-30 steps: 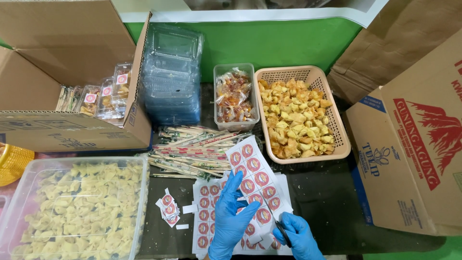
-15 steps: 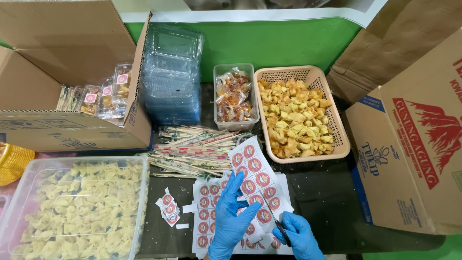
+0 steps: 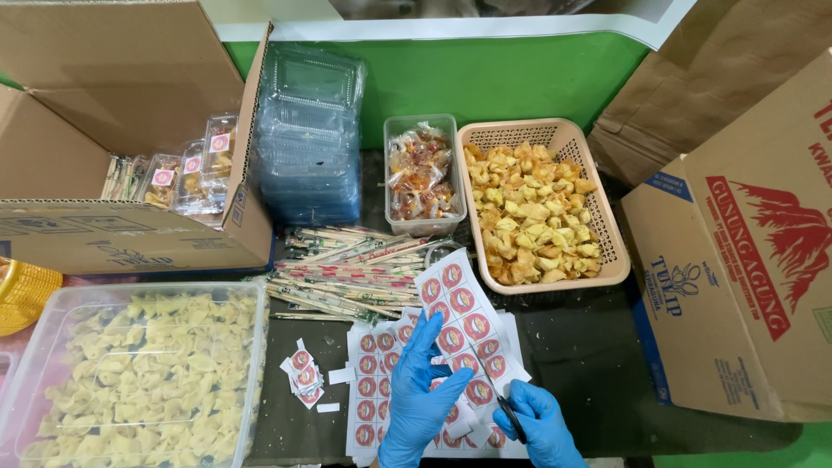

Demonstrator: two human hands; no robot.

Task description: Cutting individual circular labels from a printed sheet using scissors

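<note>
- A small food-packing workplace.
- Bulk fried snacks fill a beige basket [image 3: 542, 208] and a clear tub [image 3: 130, 373].
- Stacked clear clamshell boxes [image 3: 308, 139], label sheets [image 3: 451, 347], and cardboard cartons [image 3: 121, 130] surround the bench.

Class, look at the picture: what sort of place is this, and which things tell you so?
Probably a small food-packing station. A basket of fried snacks, a stack of clear plastic containers and sheets of round stickers under gloved hands suggest it.
</note>
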